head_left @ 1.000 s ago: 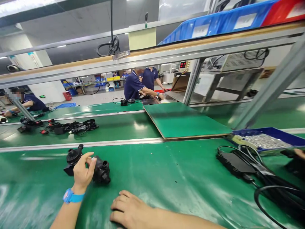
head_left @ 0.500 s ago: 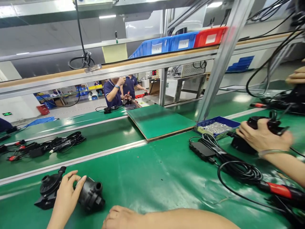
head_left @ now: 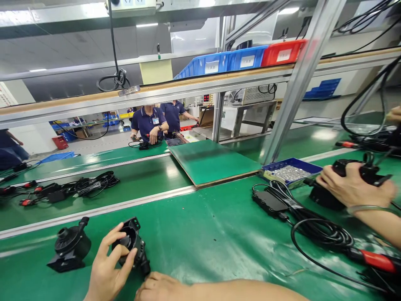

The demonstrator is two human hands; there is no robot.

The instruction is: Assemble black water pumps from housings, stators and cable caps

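Note:
My left hand [head_left: 109,263] has its fingers and thumb closed on a black plastic pump [head_left: 140,246], tilted so that its round hollow side shows. A short pipe stub on the pump points down toward my right hand [head_left: 161,286]. That hand lies low at the bottom edge, fingers curled; whether it touches the stub or holds anything is hidden. To the left, a second black pump [head_left: 70,244] stands on the green bench mat [head_left: 200,242], its round port facing up, apart from both hands.
At right, a co-worker's hand [head_left: 354,184] grips a black device beside coiled black cable [head_left: 326,230]. Behind are a blue tray [head_left: 291,169] of small metal parts and a raised green board [head_left: 216,163]. More cables [head_left: 97,184] lie on the far left strip. Two people stand beyond.
The held pump has turned, so its hollow side now shows, and it has shifted slightly right with my left hand. My right hand stays low. A person in the background has lowered an arm.

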